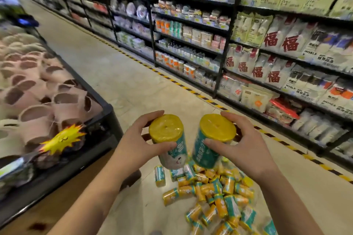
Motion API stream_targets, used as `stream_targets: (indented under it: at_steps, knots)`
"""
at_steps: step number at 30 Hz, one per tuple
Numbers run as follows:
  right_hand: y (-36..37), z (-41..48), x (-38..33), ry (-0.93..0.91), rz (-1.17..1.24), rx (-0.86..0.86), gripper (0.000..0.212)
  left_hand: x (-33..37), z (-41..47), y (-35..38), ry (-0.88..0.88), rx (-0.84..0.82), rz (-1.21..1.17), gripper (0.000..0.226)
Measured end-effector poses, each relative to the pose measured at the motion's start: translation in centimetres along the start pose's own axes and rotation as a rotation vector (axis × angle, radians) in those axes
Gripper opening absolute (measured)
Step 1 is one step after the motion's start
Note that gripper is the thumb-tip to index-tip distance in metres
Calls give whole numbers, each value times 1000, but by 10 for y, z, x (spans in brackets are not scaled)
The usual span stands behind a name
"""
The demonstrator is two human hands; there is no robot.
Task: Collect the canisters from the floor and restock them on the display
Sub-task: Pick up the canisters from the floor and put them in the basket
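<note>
My left hand (136,144) grips a teal canister with a yellow lid (165,129), fingers and thumb curled round its top. My right hand (246,144) grips a second teal canister with a yellow lid (216,127) the same way. Both canisters are held upright, side by side, at about waist height over the aisle. On the floor below them lies a heap of several more teal and yellow canisters (217,194), most on their sides.
A black display bin (107,112) at the left holds stacked pink baskets and carries a yellow starburst tag (63,138). Tall black shelving (225,47) full of packaged goods lines the right side. A yellow-and-black floor stripe (202,97) runs along its base.
</note>
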State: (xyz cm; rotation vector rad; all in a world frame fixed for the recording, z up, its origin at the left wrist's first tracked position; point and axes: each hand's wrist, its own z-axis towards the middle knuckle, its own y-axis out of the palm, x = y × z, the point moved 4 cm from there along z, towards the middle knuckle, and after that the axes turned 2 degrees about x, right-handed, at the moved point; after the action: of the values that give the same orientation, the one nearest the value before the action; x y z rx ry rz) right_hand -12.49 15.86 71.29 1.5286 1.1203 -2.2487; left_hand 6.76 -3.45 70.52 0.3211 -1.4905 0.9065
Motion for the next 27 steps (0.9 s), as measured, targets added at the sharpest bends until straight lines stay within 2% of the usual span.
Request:
stream_targets:
  at_steps: [6, 13, 19, 27]
  knots:
    - [64, -3, -41, -150, 68, -275, 78, -17, -79, -56, -142, 238, -12, 90]
    - [166, -43, -113, -320, 87, -541, 77, -32, -192, -144, -204, 526, 21, 88]
    - [266, -124, -188, -454, 82, -764, 84, -44, -322, -225, -261, 757, 89, 91]
    - [413, -274, -275, -554, 128, -1043, 80, -68, -515, -320, -368, 1006, 216, 84]
